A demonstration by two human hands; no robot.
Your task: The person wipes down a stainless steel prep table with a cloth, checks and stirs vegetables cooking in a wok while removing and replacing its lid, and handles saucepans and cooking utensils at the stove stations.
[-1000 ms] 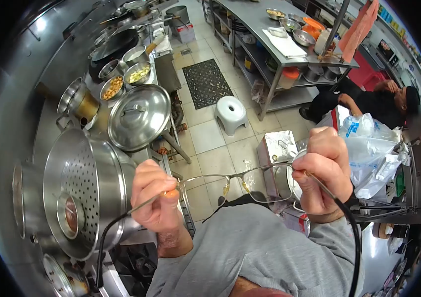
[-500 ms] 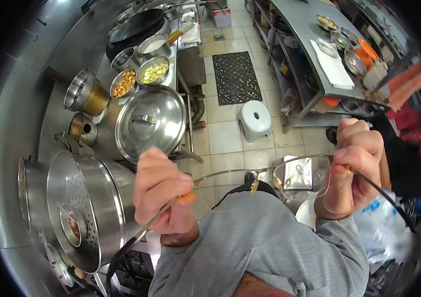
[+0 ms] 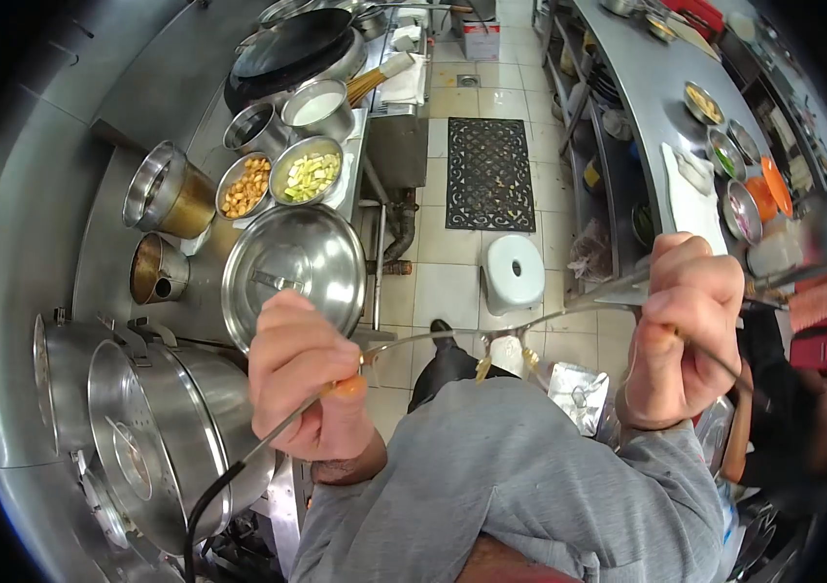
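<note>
A pair of thin-rimmed eyeglasses (image 3: 487, 336) is held up in front of my chest, between my two hands. My left hand (image 3: 307, 389) is closed on one hinge end, its thumb and fingers pinching the temple, whose dark tip hangs down at lower left. At the other hinge my right hand (image 3: 684, 335) pinches the frame in the same way. Yellowish nose pads show at the bridge. Behind my left hand, a round steel lid (image 3: 311, 238) with a handle leans near the counter edge.
On the left counter are a bowl of green chunks (image 3: 310, 177), a bowl of browned cubes (image 3: 244, 187), and a wok (image 3: 287, 49). A large steel pot (image 3: 200, 408) stands lower left. On the floor are a white stool (image 3: 514, 274) and black mat (image 3: 491, 175). Another person (image 3: 792, 398) is at right.
My view has shifted, and the stool and mat now appear lower and farther right. Both hands still hold the glasses, which have tilted so their lenses show less. A dark shoe has come into view.
</note>
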